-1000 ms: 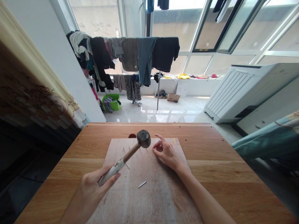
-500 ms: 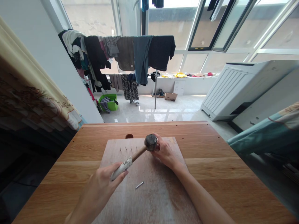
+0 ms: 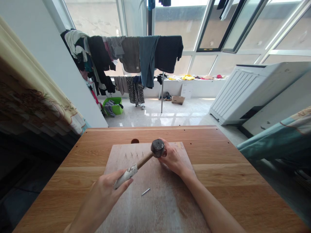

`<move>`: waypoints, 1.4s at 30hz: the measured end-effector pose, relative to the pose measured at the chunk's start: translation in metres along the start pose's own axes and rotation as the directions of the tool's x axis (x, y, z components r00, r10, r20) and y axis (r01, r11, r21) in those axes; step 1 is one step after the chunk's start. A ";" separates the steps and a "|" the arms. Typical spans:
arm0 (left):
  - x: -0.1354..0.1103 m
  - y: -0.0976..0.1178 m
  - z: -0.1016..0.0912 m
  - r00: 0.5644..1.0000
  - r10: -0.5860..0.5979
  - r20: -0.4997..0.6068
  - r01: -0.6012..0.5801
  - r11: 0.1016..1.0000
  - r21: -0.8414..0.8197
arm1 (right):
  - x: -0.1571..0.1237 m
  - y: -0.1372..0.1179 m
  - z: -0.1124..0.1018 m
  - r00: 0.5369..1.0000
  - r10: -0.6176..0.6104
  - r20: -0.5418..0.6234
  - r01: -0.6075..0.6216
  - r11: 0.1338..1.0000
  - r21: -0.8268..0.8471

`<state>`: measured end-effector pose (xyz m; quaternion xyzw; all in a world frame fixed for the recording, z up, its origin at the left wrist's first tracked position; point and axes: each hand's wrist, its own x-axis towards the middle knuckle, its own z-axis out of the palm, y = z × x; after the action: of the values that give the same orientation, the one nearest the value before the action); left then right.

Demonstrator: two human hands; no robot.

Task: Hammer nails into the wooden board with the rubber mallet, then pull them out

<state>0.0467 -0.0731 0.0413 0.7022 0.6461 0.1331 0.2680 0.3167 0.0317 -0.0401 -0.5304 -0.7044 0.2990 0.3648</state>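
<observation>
My left hand (image 3: 105, 191) grips the pale handle of a hammer (image 3: 143, 158); its dark round head sits low over the far part of a wooden board (image 3: 155, 200). My right hand (image 3: 173, 158) rests on the board just right of the hammer head, fingers pinched together under it, what they hold is hidden. A short row of nails (image 3: 133, 154) stands in the board left of the head. One loose nail (image 3: 145, 192) lies flat on the board between my arms.
The board lies on a wooden table (image 3: 73, 171) with a round hole (image 3: 134, 141) near its far edge. Beyond are a laundry rack with clothes (image 3: 136, 58), a green basket (image 3: 113, 106), a white radiator cover (image 3: 247, 90) and curtains (image 3: 31, 90) on both sides.
The hammer head came down and to the right, from raised over the board to beside my right hand. My right hand's fingers closed from loosely spread to a pinch.
</observation>
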 end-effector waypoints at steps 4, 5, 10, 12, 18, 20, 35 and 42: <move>-0.005 -0.003 -0.002 0.999 0.005 -0.036 -0.006 0.999 -0.033 | -0.001 0.002 0.001 1.000 0.001 0.024 -0.002 0.999 0.034; -0.007 -0.005 -0.003 0.998 0.010 -0.065 -0.013 0.998 -0.059 | -0.001 0.002 0.002 1.000 -0.001 0.030 -0.001 0.999 0.047; -0.022 -0.022 -0.011 0.961 -0.025 -0.274 -0.013 0.991 -0.134 | 0.001 0.005 0.001 0.998 -0.016 0.065 0.010 0.995 0.097; -0.029 -0.032 -0.014 0.943 -0.039 -0.331 -0.008 0.990 -0.140 | 0.004 0.006 -0.006 0.998 -0.028 0.062 0.020 0.993 0.119; -0.049 -0.069 -0.019 0.911 -0.055 -0.409 0.001 0.991 -0.131 | -0.010 -0.026 -0.036 0.985 -0.169 -0.047 0.169 0.986 0.002; -0.054 -0.081 -0.019 0.911 -0.054 -0.410 0.003 0.992 -0.122 | -0.027 -0.051 -0.036 0.950 -0.276 0.146 0.289 0.954 -0.077; -0.066 -0.078 -0.015 0.893 -0.031 -0.448 -0.053 0.983 -0.174 | -0.054 -0.094 0.003 0.680 -0.219 0.699 0.573 0.754 -0.322; -0.068 -0.101 -0.005 0.878 -0.084 -0.471 -0.012 0.980 -0.199 | -0.043 -0.060 -0.027 0.856 -0.125 0.502 0.198 0.976 -0.096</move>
<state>-0.0493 -0.1363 0.0008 0.6057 0.6888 0.3596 0.1711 0.3148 -0.0239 0.0150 -0.4004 -0.8357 0.3411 0.1578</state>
